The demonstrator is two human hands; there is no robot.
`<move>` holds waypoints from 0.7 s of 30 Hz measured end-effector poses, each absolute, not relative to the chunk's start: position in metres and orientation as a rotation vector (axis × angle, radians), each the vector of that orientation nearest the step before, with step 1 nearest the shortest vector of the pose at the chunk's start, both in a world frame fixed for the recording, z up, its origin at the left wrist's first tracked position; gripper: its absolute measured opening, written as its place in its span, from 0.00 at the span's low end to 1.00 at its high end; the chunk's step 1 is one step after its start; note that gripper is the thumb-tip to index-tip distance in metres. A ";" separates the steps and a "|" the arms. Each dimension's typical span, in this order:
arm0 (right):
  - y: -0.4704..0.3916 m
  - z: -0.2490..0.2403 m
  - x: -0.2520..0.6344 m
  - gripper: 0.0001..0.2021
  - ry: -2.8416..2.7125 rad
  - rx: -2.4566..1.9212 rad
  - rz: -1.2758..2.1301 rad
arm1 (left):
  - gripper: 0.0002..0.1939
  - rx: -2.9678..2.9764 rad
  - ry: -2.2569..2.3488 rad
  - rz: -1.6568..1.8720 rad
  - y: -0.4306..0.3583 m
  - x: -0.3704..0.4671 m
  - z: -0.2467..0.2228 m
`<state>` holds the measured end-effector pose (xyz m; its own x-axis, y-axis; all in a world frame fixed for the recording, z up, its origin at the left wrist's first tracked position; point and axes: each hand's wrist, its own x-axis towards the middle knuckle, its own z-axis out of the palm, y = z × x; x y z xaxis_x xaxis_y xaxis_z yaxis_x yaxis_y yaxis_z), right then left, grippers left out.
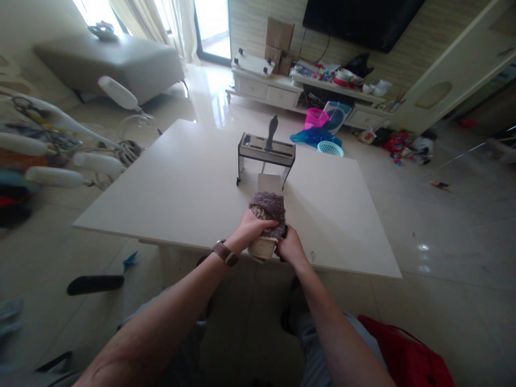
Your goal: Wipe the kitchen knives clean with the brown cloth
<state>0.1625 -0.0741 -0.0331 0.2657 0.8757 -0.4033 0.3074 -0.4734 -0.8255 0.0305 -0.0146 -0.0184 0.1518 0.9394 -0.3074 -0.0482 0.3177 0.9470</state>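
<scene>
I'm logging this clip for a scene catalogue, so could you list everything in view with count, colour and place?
table: one, cream, centre
knife block: one, clear and dark, on the table's far side, a dark knife handle standing in it
cloth: one, grey-brown and fuzzy, at the table's near edge, wrapped over a flat pale thing
baskets: pink and light blue, on the floor beyond the table
sofa: one, grey, far left
TV: one, black, on the wall
watch: one, brown, on the left wrist
left hand: grips the cloth
right hand: holds the bundle's lower end
</scene>
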 end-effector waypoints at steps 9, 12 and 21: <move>-0.074 -0.035 0.163 0.10 -1.079 -1.905 1.178 | 0.31 0.998 1.171 0.897 -0.014 0.030 -0.022; -0.075 -0.035 0.163 0.10 -1.082 -1.912 1.181 | 0.31 1.004 1.176 0.890 -0.014 0.030 -0.020; -0.075 -0.032 0.162 0.10 -1.069 -1.886 1.191 | 0.31 1.001 1.183 0.900 -0.015 0.030 -0.021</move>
<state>0.1620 -0.0751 -0.0324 0.2527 0.8866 -0.3874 0.2903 -0.4515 -0.8437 0.0301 -0.0145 -0.0206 0.1611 0.9397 -0.3016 -0.0402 0.3116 0.9494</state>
